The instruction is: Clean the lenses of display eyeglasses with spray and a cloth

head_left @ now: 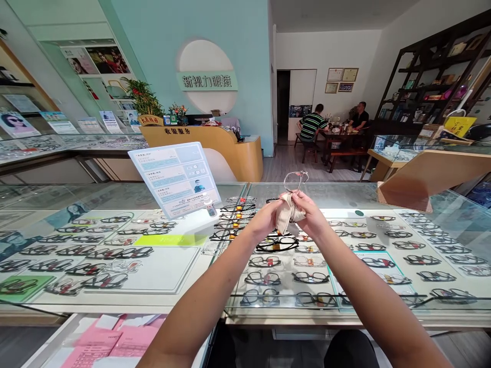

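Note:
Above the glass counter, my two hands are together in front of me. A beige cloth is bunched between them, with my left hand closed on it. My right hand is closed on a pair of thin-framed eyeglasses, and its fingers also press against the cloth. One lens sticks up above my fingertips; the rest of the frame is partly hidden by the cloth and fingers. Beneath my hands, rows of eyeglasses lie in the display case.
A glass display counter spans the front. On it stand a printed sign and a small bottle. An open drawer with pink papers is at lower left. Two people sit at a table at the back.

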